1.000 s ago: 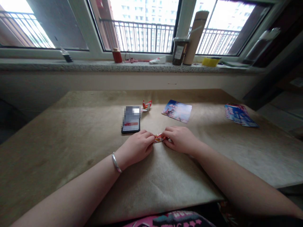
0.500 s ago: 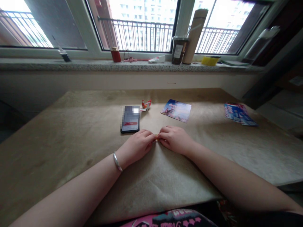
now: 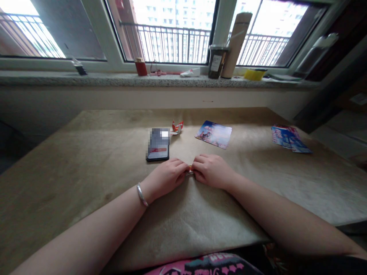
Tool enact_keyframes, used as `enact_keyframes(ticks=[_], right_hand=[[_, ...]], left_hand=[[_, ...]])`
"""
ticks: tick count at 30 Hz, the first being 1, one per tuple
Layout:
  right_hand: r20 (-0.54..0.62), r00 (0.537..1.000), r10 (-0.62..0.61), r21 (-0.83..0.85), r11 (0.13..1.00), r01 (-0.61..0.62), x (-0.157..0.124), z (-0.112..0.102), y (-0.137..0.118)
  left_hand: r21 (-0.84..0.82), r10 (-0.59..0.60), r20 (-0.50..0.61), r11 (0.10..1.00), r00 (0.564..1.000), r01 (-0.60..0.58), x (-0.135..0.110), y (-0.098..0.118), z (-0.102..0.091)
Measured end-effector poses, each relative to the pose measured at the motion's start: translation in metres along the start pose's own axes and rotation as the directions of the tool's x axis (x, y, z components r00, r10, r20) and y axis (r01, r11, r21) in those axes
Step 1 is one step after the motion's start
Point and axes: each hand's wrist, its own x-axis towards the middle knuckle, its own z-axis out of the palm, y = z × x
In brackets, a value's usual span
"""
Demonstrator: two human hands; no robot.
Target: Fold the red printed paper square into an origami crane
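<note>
Between the fingertips of both hands is a small folded piece of paper (image 3: 190, 172), white with a touch of orange and yellow; most of it is hidden. My left hand (image 3: 169, 172), below a silver bangle on the wrist, pinches its left end. The right end is pinched by my right hand (image 3: 211, 170), its fingers curled. Just beyond the left hand lies a phone (image 3: 158, 147), its screen partly blurred out. A red and white folded paper shape (image 3: 177, 128) stands behind the phone's right corner.
A blue and pink printed sheet (image 3: 214, 134) lies past my right hand. Several similar leaflets (image 3: 289, 138) are fanned out at the table's right. On the windowsill (image 3: 109, 79) stand a red jar (image 3: 141, 67), a dark lidded cup (image 3: 217, 63), a tall tube (image 3: 236, 46) and a yellow object (image 3: 254, 74).
Both hands have shifted very slightly, and the paper between the fingertips looks tilted a little differently. Everything else on the table stays in place.
</note>
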Motion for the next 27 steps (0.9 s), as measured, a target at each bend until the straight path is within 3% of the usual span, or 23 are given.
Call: enact_keyframes(ticks=[19, 27], right_hand=[[-0.043, 0.989, 0.144, 0.230, 0.964, -0.130, 0.004, 0.010, 0.003], [-0.010, 0.966, 0.258, 0.268, 0.932, -0.246, 0.006, 0.012, 0.004]], left_hand=[[-0.016, -0.069, 0.012, 0.997, 0.998, 0.069, 0.000, 0.001, 0.000], [-0.068, -0.068, -0.058, 0.996, 0.996, 0.064, 0.000, 0.000, 0.005]])
